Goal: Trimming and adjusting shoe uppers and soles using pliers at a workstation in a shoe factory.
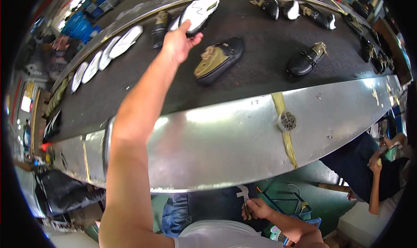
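Note:
At the far side of the dark belt, my left hand [179, 41] is closed on the near end of a shoe [200, 11], its white underside up and a black rim along its edge. Beside that hand lies an olive and black shoe [219, 60] with tan laces. Low over my lap, my right hand [257, 209] grips a hammer [243, 193] by its short handle, the pale metal head pointing up and away.
Shoes with white undersides [126, 41] lie in a row at left. A black shoe [302, 62] sits at right, and several more stand farther back. A cup of small metal pieces [287, 121] rests on the metal ledge [226, 152]. Another person's hands [376, 161] work at far right.

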Demonstrator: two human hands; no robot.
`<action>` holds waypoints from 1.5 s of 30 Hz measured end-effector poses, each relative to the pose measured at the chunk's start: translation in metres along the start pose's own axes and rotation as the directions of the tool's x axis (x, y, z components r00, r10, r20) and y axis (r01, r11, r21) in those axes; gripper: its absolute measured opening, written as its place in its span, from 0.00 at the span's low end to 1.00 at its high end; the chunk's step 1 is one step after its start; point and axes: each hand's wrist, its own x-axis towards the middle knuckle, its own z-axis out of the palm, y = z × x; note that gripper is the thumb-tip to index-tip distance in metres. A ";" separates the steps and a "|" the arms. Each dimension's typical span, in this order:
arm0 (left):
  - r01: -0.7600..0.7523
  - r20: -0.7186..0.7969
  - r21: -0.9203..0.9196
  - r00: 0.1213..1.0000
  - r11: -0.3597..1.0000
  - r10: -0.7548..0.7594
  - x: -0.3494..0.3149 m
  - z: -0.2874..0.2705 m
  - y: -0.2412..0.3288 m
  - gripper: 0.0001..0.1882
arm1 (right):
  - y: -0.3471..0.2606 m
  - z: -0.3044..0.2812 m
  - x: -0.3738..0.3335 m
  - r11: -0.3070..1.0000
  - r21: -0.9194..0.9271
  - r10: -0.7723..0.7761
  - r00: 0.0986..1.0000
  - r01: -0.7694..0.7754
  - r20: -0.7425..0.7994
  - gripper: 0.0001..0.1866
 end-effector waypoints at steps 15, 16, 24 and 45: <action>0.209 0.192 0.309 0.942 0.928 -0.276 -0.604 -0.101 -0.135 0.48 | 0.132 0.045 -0.049 0.962 -0.095 -0.272 0.930 0.257 -0.246 0.30; 0.151 0.211 0.551 0.926 0.821 -0.312 -0.616 -0.109 -0.154 0.48 | 0.124 0.049 -0.053 0.965 -0.090 -0.260 0.931 0.245 -0.255 0.28; -0.059 0.185 0.957 0.876 0.283 -0.445 -0.575 -0.058 -0.196 0.45 | 0.108 0.065 -0.061 0.980 -0.092 -0.198 0.914 0.177 -0.354 0.22; 0.116 0.295 0.107 0.945 0.987 -0.143 -0.584 -0.111 -0.197 0.29 | 0.042 0.142 -0.082 0.773 -0.600 -0.280 0.960 0.207 -0.029 0.15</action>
